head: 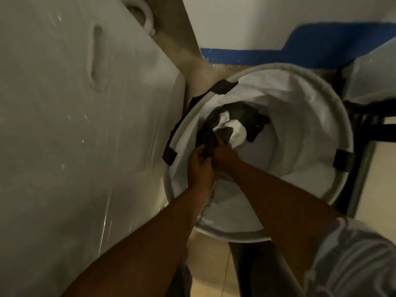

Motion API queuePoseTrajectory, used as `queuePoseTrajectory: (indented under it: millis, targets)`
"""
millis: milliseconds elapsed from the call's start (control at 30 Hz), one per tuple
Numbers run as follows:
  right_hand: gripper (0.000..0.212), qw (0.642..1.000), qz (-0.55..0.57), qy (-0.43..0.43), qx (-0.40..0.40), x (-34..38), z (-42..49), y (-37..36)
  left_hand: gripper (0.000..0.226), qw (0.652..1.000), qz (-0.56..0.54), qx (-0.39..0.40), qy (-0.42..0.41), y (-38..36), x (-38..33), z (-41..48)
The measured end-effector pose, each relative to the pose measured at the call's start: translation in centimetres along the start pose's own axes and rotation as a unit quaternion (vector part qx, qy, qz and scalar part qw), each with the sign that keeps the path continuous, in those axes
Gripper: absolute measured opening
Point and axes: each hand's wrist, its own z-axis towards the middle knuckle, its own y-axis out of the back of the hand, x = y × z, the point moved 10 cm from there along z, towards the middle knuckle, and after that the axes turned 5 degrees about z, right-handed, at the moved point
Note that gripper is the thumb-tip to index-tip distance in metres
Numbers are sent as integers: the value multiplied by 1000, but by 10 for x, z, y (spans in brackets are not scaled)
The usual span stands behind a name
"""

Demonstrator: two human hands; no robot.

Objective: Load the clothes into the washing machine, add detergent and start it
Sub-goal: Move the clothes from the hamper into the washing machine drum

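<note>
A round white laundry basket (340, 116) with black strap handles stands on the floor beside the washing machine (75, 125), whose white top fills the left of the view. Inside the basket lies a bundle of dark and white clothes (233, 125). Both my arms reach down into the basket. My left hand (200, 166) grips the dark cloth at the near edge of the bundle. My right hand (224, 156) is right next to it, fingers curled into the same clothes. The fingertips of both hands are hidden in the fabric.
A white wall with a blue band (300, 52) runs behind the basket. A dark metal frame (364, 133) with a pale cover stands at the right. A white hose (147, 18) shows behind the machine. Tan floor tiles (210, 275) lie below.
</note>
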Motion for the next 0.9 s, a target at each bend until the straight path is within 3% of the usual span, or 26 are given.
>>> queuePoseTrajectory:
  millis: [67,167,233,367,433,567,667,800,900]
  targets:
    - [46,996,65,51,-40,13,-2,3,44,1000,0,-6,-2,6,5,2]
    - [25,951,271,-84,-118,-11,-32,23,45,1000,24,-16,9,12,1,3]
    - [28,917,359,-126,-120,-14,-62,28,52,999,-1,7,44,8,-8,1]
    - [46,848,521,-66,-68,21,-127,44,71,965,-110,155,179,-21,-8,-20]
    - [53,823,565,-38,-39,40,-159,52,64,940,-133,242,202,-36,-6,-40]
    - [54,833,553,21,15,86,-218,66,28,934,-95,273,212,-27,-2,-74]
    - [42,836,547,23,26,118,-260,73,42,929,-27,285,234,-6,-7,-111]
    - [40,833,541,10,-112,142,-325,122,58,938,-26,253,233,32,-47,-176]
    - [47,801,532,-5,-274,162,-388,169,30,953,-36,225,201,79,-102,-239]
